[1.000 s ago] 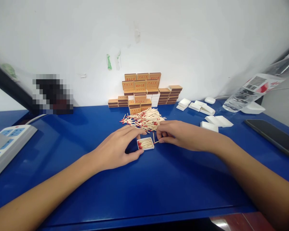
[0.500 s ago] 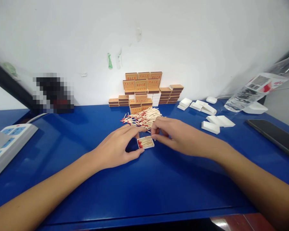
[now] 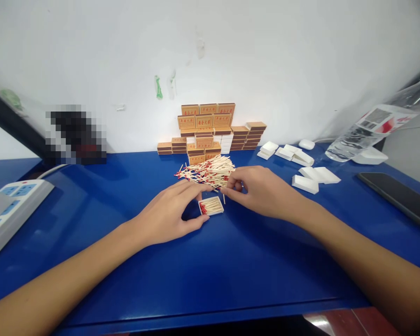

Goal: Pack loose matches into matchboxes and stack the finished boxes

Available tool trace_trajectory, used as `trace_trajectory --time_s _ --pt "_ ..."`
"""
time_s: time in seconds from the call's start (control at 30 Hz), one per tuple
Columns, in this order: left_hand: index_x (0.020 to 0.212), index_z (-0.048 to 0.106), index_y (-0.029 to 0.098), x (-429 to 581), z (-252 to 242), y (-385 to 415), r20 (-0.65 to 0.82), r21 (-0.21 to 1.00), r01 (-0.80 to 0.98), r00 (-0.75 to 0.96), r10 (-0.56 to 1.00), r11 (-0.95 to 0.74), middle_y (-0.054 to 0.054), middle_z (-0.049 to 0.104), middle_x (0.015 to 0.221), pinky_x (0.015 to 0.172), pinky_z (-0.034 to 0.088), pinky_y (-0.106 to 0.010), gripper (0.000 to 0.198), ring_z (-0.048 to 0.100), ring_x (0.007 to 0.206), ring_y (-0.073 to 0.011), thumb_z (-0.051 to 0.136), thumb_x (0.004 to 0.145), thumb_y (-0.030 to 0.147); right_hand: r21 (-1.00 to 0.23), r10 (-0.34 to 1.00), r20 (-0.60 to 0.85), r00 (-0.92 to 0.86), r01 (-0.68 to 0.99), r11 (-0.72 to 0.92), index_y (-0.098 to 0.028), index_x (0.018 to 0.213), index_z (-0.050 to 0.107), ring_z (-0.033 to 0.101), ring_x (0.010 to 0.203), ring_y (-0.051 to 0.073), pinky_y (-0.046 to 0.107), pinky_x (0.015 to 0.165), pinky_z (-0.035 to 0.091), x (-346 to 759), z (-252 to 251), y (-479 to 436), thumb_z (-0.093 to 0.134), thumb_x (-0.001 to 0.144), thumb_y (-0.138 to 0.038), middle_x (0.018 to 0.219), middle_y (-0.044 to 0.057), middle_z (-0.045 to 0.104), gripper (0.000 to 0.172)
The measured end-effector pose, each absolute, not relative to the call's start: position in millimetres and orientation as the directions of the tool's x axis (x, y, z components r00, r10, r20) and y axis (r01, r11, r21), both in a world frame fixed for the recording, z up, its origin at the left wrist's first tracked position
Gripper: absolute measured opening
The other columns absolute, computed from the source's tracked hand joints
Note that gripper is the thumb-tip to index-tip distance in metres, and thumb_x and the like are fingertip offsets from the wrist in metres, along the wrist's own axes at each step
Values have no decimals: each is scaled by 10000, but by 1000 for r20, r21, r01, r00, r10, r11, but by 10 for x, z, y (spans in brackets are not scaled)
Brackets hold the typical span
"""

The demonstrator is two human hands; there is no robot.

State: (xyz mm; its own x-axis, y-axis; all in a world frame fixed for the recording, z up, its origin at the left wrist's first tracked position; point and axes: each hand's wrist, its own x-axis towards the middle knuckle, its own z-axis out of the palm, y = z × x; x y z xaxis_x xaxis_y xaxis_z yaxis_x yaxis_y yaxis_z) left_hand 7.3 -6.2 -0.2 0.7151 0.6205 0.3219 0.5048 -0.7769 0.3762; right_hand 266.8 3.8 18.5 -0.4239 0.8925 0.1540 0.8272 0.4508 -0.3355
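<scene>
My left hand rests on the table with thumb and forefinger around a small white matchbox tray, gripping it at its left end. Inside lie several matches, red heads to the left. My right hand is pinched closed at the near right edge of a loose heap of matches, just above the tray. Whatever its fingertips hold is hidden. A single match shows right under those fingertips; I cannot tell if it is held or lying on the table.
Brown matchboxes stand stacked against the wall behind the heap. White trays lie to the right, near a plastic bottle and a phone. A power strip sits at the left on the blue table.
My right hand has moved up and slightly right, away from the tray's corner to the edge of the match heap. My left hand stays on the tray.
</scene>
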Motion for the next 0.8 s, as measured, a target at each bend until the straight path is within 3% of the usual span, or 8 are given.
trace_trajectory --time_s 0.13,0.27,0.47,0.6,0.8 --pt "1403 563 224 77 6 -66 325 359 521 708 627 -774 -60 713 1146 951 567 -430 480 677 1080 -251 714 955 302 -374 950 21 -313 879 297 -209 734 644 596 703 175 310 614 371 2588 118 19 707 904 -326 781 25 705 216" --pt "1412 557 227 67 2 -58 329 353 523 707 626 -776 -55 712 1125 936 570 -428 478 680 1055 -243 705 965 309 -336 931 -61 -361 885 321 -207 798 649 608 717 187 318 639 385 2668 134 13 631 969 -261 840 46 710 179" --pt "1421 549 233 67 -14 -56 316 377 523 703 637 -764 -46 707 1134 942 567 -418 491 677 1050 -233 709 963 312 -360 811 154 -564 733 578 -204 917 594 621 833 207 321 722 434 2689 195 -15 535 1055 -262 956 72 679 162" --pt "1433 540 233 71 -5 -59 308 390 517 706 637 -762 -56 708 1174 942 566 -408 513 674 1088 -239 717 955 297 -338 727 148 -671 656 675 -188 970 620 623 847 192 314 733 450 2578 150 -81 517 1060 -199 1036 79 666 138" --pt "1421 542 245 71 -11 -54 305 394 523 701 644 -756 -36 711 1132 925 567 -407 499 671 1050 -228 719 958 309 -347 834 292 -468 761 549 -197 914 666 618 805 194 316 716 432 2601 36 55 643 1000 -244 915 51 671 100"
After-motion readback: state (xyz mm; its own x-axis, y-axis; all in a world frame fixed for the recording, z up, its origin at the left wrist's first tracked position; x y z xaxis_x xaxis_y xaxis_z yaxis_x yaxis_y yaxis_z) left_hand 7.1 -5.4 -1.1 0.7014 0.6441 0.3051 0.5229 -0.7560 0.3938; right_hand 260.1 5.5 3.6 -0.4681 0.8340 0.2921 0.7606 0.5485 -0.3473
